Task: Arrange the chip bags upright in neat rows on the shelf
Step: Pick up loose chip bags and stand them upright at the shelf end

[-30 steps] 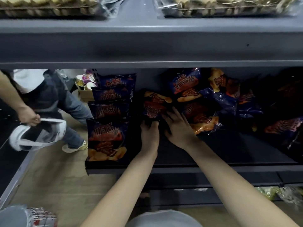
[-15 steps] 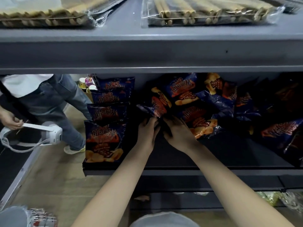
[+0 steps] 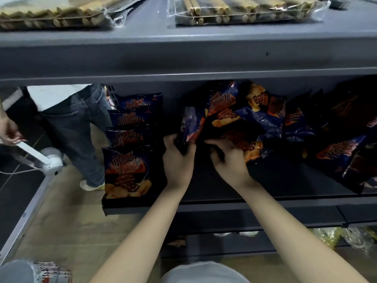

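A dark blue chip bag [image 3: 191,127] stands nearly edge-on in the middle of the dark shelf [image 3: 224,203]. My left hand [image 3: 178,162] grips its lower left side. My right hand [image 3: 228,160] is curled at its lower right corner, and whether it holds the bag I cannot tell. At the shelf's left end a row of several upright chip bags [image 3: 128,170] runs front to back. A loose heap of the same bags [image 3: 265,117] lies tumbled to the right, reaching into the dark right end.
The upper shelf [image 3: 183,56] overhangs and carries clear packs of biscuit sticks [image 3: 240,11]. Left of the shelf another person [image 3: 67,123] in jeans stands on the floor, holding a white device [image 3: 47,160]. A lower shelf holds yellow-green packets [image 3: 334,235].
The bag in my hands has turned from face-on to nearly edge-on and tilted upright. My right hand's fingers have curled in. The person at left has shifted with the white device.
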### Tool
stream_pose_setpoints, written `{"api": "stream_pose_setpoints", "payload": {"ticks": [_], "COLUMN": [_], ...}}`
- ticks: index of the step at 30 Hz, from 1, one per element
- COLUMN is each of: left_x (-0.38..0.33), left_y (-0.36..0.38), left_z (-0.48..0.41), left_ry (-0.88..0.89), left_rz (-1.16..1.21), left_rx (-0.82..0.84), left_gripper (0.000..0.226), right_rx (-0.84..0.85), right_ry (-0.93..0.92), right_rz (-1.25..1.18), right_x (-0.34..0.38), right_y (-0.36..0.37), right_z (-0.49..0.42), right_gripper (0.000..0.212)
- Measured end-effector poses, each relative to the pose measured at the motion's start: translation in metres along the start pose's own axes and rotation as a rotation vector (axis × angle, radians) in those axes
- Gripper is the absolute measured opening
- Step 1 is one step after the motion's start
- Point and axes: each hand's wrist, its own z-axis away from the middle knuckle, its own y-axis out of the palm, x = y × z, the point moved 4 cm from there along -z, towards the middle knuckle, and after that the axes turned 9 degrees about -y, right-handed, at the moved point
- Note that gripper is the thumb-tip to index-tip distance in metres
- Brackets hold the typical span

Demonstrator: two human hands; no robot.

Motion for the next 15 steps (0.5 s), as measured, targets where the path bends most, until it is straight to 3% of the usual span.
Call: {"api": "stream_pose_setpoints", "payload": {"ticks": [4,6,8,11,13,15], "left_x": [-0.022,-0.033,-0.042,-0.044,-0.039,-0.03], "left_y": [-0.024,-0.035,-0.044,-0.054,-0.058,-0.058], "left_z": [0.002,-0.001,-0.003,-0.006,-0.01,-0.013], "left_ry": [0.135,0.194,0.226,0.222,0.19,0.127], "left_rz": [-0.171,-0.208,-0.212,-0.239,-0.28,-0.317], "left_rx": [0.028,0.115,0.242,0.458,0.559,0.643], "left_gripper": [0.034,0.032,0.028,0.019,0.016,0.02], "right_rx": [-0.265,-0.299,-0.181,0.246,0.413,0.414], "right_ry": [-0.099,-0.104,-0.021,0.175,0.26,0.289], "right_rz": [-0.028,-0.085,-0.212,-0.309,-0.327,-0.397], "right_x": [0.016,0.022,0.021,0.014,0.007,0.002], "right_y": [-0.026,-0.035,-0.04,-0.033,-0.025,-0.018], "right_z": [-0.01,-0.017,-0.023,-0.023,-0.016,-0.01], "right_gripper": [0.037,0.042,0.057,0.074,0.067,0.055]}}
